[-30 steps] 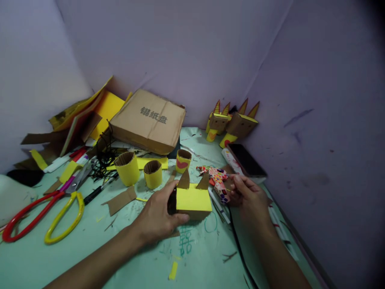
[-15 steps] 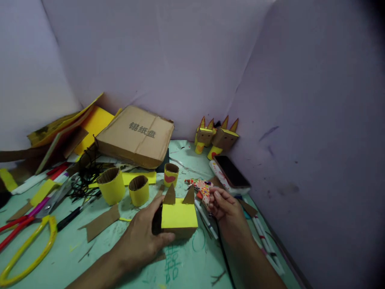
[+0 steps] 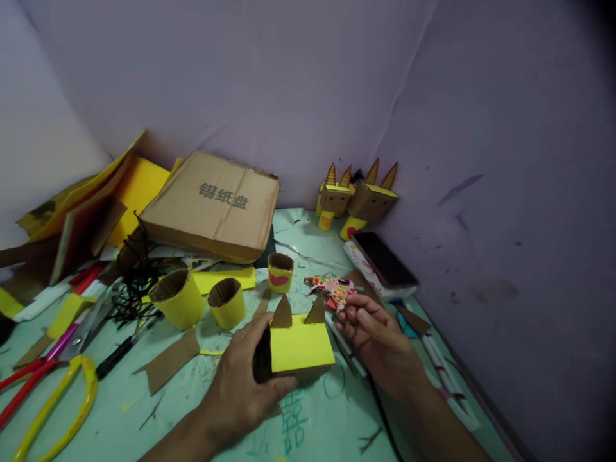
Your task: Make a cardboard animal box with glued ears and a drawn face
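Observation:
My left hand (image 3: 243,375) grips a small cardboard box (image 3: 302,346) with a yellow top and two brown pointed ears, thumb on its near side and fingers behind. My right hand (image 3: 380,337) is closed, thumb and fingertips pinched together, at the handle end of a flower-patterned glue gun (image 3: 337,289). Whatever those fingertips hold is hidden. The glue gun lies behind the box. A yellow cardboard ring with a red heart (image 3: 280,274) stands beyond the box, and two plain yellow rings (image 3: 177,301) stand to the left.
Large scissors (image 3: 72,359), a black-handled knife (image 3: 118,356) and tangled black cord (image 3: 135,289) lie at the left. A brown carton (image 3: 212,208) leans at the back. Two horned cardboard figures (image 3: 373,202), a phone (image 3: 385,260) and several markers (image 3: 447,378) line the right.
The view has shifted. My right hand has moved left, over the glue gun's handle end. My left hand keeps its hold on the box.

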Action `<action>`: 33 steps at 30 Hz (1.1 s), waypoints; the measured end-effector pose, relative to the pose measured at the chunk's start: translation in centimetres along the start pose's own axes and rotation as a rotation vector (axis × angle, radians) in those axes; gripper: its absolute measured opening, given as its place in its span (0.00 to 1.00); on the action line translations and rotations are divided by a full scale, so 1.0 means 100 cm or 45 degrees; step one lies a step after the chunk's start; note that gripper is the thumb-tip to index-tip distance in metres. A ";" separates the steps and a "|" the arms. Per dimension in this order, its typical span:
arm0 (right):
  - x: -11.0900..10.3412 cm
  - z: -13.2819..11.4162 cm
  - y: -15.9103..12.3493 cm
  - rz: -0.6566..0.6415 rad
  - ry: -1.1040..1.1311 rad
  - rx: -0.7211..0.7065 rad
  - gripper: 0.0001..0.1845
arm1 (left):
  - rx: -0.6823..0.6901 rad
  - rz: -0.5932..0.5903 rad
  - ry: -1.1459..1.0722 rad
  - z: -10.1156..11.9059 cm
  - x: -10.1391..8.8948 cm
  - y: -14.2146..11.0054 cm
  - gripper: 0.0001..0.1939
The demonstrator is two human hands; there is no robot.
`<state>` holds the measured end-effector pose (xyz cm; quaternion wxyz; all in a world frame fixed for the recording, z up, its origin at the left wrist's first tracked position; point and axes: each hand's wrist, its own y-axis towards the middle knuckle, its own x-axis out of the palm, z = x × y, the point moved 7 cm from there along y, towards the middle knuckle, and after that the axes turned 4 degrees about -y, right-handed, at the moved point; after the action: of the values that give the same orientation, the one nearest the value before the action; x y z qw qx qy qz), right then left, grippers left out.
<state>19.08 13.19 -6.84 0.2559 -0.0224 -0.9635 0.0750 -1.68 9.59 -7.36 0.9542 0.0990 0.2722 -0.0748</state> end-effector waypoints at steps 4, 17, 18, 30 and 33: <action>0.003 -0.009 -0.001 -0.056 -0.081 -0.119 0.19 | 0.041 0.041 0.065 -0.006 0.004 -0.004 0.38; -0.018 -0.004 0.006 0.122 -0.080 -0.094 0.14 | 0.138 0.102 0.292 0.002 -0.003 -0.005 0.37; -0.017 -0.007 0.005 0.146 -0.066 -0.113 0.14 | 0.133 0.112 0.302 0.001 -0.003 -0.005 0.37; -0.011 -0.017 -0.016 0.248 -0.251 -0.225 0.11 | -0.067 -0.056 0.254 0.003 0.002 -0.004 0.38; -0.015 -0.018 -0.017 0.221 -0.326 -0.303 0.07 | -0.091 -0.110 0.216 0.009 0.004 -0.003 0.40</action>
<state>21.25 11.68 -5.72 0.1193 -0.1260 -0.9847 -0.0155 -0.99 9.10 -6.85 0.9265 0.0592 0.3585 -0.0976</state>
